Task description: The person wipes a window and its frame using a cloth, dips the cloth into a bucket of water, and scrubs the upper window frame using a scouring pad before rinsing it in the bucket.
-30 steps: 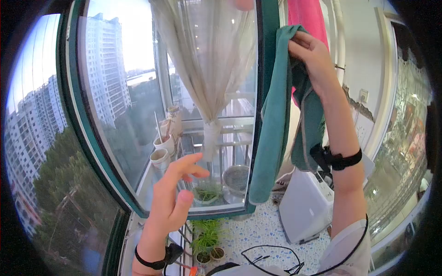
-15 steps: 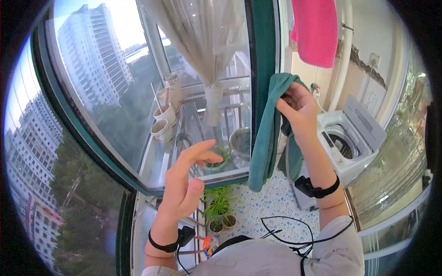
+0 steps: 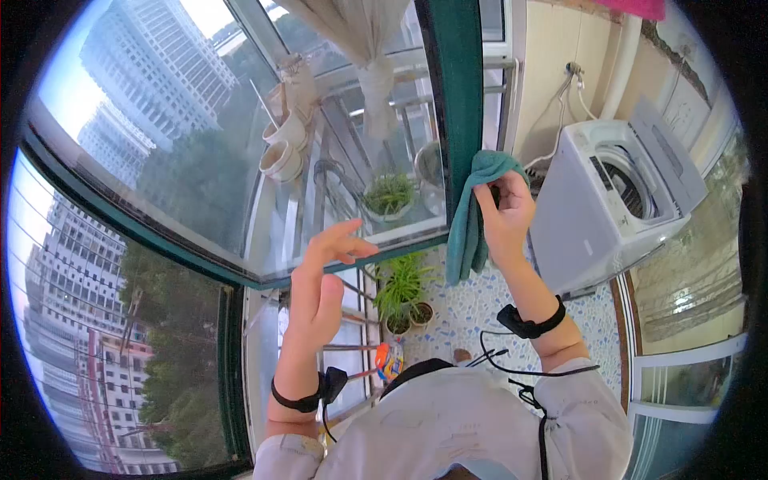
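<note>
A green cloth (image 3: 466,232) hangs in folds from my right hand (image 3: 509,216), whose fingers are closed round its upper part. The cloth lies beside the green edge of an open glass window sash (image 3: 462,96). My left hand (image 3: 322,280) is raised before the lower edge of the sash, fingers apart and slightly curled, with nothing in it. Black bands with small dark devices are on both wrists.
An open-lidded washing machine (image 3: 596,200) stands at the right. Potted plants (image 3: 402,292) are on the speckled floor (image 3: 472,308). Behind the glass are white pots (image 3: 282,160) and a tied curtain (image 3: 374,88). A pink cloth (image 3: 640,6) hangs at the top right.
The view has tilted downward. My right hand has lowered with the green cloth, away from the pink cloth. My left hand stays raised and open. More of the washing machine shows.
</note>
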Demonstrator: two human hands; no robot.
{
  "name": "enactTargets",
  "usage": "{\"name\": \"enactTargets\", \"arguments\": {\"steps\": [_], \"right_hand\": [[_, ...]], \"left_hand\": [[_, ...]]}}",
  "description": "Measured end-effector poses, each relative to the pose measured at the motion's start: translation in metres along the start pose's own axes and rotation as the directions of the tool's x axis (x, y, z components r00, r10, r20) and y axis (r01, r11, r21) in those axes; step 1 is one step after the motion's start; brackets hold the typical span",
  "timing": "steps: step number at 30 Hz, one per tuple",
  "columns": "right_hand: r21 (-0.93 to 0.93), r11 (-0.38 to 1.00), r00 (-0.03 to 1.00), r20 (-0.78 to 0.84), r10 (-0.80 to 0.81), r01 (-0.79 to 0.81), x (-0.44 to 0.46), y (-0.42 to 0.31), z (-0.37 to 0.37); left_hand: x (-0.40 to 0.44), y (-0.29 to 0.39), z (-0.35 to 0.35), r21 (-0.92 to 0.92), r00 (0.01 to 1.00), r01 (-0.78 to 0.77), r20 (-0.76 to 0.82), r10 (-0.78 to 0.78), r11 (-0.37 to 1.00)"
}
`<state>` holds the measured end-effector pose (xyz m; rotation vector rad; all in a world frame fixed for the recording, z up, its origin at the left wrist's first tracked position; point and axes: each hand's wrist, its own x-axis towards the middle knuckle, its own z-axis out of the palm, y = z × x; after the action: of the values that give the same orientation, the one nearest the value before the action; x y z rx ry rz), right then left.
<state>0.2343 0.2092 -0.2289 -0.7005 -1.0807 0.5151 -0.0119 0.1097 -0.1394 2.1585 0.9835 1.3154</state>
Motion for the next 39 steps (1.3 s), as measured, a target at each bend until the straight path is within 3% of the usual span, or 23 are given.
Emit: {"name": "enactTargets", "arguments": {"steps": [3,16,24,31,33,35,39], "right_hand": [[0.021,1.0,0.997,-0.075,0.001,0.001,-0.016,0.016,0.002],[-0.02,0.988,0.98,-0.129,0.15,-0.154,-0.08,0.088,-0.025],[0.014,0.932,0.922,-0.144,0.359,-0.361,-0.119,0.125,-0.042],[0.049,0.927,0.908,-0.186,0.374,-0.372,-0.122,0.123,-0.035],[0.191,0.903,0.887,-0.193,0.419,-0.384,-0.122,0.126,-0.034],[0.229,0.891,0.878,-0.195,0.437,-0.392,-0.123,0.126,-0.031],[0.382,0.822,0.837,-0.184,0.516,-0.423,-0.123,0.123,-0.027]], "left_hand": [[-0.009,-0.01,0.007,-0.03,0.997,0.069,0.018,-0.069,0.997],[-0.046,-0.035,0.021,-0.004,0.964,0.257,0.067,-0.256,0.967],[-0.068,-0.042,0.022,-0.008,0.952,0.301,0.061,-0.3,0.953],[-0.079,-0.041,0.021,0.06,0.934,0.35,0.056,-0.354,0.935],[-0.082,-0.043,0.019,0.065,0.936,0.344,0.053,-0.348,0.937],[-0.087,-0.048,0.017,-0.042,0.945,0.327,0.046,-0.325,0.944],[-0.088,-0.045,0.018,0.016,0.927,0.372,0.049,-0.372,0.928]]}}
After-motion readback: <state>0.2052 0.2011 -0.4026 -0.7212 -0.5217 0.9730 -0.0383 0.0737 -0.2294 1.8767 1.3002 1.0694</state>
